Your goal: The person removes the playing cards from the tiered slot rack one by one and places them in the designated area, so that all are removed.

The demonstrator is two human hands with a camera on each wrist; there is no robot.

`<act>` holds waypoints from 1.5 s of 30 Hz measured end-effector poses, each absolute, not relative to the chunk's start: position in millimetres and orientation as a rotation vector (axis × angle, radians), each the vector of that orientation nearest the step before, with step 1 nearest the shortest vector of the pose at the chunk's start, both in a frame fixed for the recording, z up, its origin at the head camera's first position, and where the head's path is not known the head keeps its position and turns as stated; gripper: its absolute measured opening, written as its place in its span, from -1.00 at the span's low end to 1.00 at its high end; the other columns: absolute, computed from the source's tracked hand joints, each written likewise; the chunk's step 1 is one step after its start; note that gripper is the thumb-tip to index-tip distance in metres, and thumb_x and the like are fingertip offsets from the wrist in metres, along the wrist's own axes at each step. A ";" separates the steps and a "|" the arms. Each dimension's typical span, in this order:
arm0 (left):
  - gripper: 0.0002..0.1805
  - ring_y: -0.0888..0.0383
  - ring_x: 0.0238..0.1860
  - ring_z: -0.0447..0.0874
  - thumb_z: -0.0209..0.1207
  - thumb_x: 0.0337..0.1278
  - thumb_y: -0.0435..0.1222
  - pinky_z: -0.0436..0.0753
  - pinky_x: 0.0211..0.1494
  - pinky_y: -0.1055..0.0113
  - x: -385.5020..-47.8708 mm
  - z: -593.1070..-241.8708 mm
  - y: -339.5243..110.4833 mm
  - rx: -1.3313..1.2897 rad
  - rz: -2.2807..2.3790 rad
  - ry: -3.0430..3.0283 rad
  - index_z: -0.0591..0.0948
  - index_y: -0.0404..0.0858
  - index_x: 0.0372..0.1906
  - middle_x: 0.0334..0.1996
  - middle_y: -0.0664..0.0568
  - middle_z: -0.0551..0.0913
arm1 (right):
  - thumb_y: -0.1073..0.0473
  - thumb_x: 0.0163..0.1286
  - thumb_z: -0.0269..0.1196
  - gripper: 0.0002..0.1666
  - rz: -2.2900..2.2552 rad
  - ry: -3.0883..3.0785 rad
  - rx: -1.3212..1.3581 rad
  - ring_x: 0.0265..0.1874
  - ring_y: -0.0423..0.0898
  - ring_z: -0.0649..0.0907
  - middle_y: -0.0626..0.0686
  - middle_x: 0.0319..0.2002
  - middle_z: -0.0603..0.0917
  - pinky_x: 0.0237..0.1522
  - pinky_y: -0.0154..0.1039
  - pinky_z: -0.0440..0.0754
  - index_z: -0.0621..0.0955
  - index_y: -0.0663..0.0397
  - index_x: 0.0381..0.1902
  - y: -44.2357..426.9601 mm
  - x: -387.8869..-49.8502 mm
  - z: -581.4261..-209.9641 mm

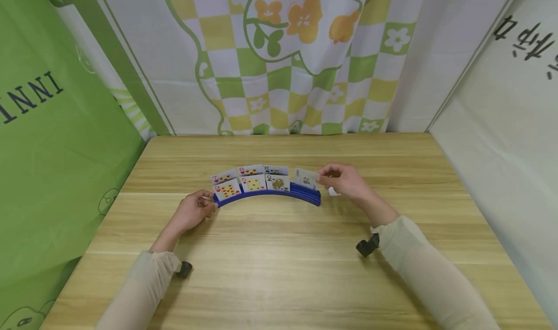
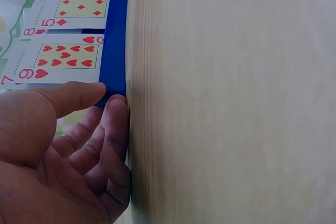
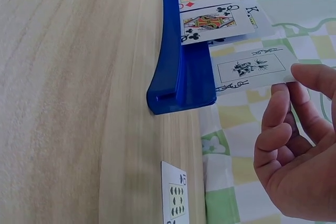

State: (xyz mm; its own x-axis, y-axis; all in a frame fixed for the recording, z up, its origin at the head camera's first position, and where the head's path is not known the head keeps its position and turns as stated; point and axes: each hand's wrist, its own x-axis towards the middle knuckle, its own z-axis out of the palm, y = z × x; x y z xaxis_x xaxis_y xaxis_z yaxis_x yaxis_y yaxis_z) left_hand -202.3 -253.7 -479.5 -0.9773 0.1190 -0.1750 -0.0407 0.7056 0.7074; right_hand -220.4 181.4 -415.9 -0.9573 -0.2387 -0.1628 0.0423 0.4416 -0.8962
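A curved blue card holder [image 1: 261, 193] stands on the table with cards in two rows: seven, eight and king behind; nine of hearts [image 2: 65, 59], five of diamonds [image 2: 79, 8] and queen of clubs [image 3: 210, 23] in front. My left hand [image 1: 193, 211] grips the holder's left end between thumb and fingers. With thumb and fingertips my right hand [image 3: 299, 145] pinches the edge of a joker card [image 3: 252, 71], whose lower edge is at the back of the holder's right end.
A ten card [image 3: 175, 195] lies face up on the wooden table [image 1: 279, 272] just right of the holder, partly hidden by my right hand in the head view. A patterned cloth [image 1: 287, 97] hangs behind the table, with a green cloth [image 1: 65, 150] at the left.
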 end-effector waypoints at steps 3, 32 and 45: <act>-0.62 0.18 -0.43 0.65 0.20 0.32 -0.25 0.53 -0.35 0.33 -202.6 -479.9 -253.5 0.063 1.126 2.705 0.51 -0.36 0.14 -0.22 -0.16 0.75 | 0.00 0.42 0.27 -0.72 -1.524 2.465 -0.172 -0.40 -0.07 0.55 0.24 -0.25 0.65 -0.45 -0.29 0.47 0.64 0.05 -0.07 182.5 -220.1 -414.9; -0.61 0.18 -0.43 0.63 0.21 0.31 -0.25 0.52 -0.34 0.33 -201.7 -479.1 -252.7 0.064 1.112 2.719 0.51 -0.35 0.14 -0.24 -0.15 0.74 | 0.02 0.45 0.23 -0.62 -1.557 2.509 -0.061 -0.30 -0.11 0.58 0.16 -0.12 0.69 -0.27 -0.23 0.58 0.60 0.15 0.07 201.6 -227.0 -408.5; -0.60 0.19 -0.42 0.63 0.21 0.31 -0.25 0.52 -0.33 0.32 -201.8 -478.7 -252.7 0.062 1.107 2.713 0.50 -0.36 0.14 -0.23 -0.15 0.73 | 0.01 0.49 0.17 -0.57 -1.599 2.457 -0.031 -0.33 -0.13 0.57 0.01 -0.21 0.63 -0.34 -0.32 0.51 0.57 0.19 0.13 211.2 -228.8 -405.7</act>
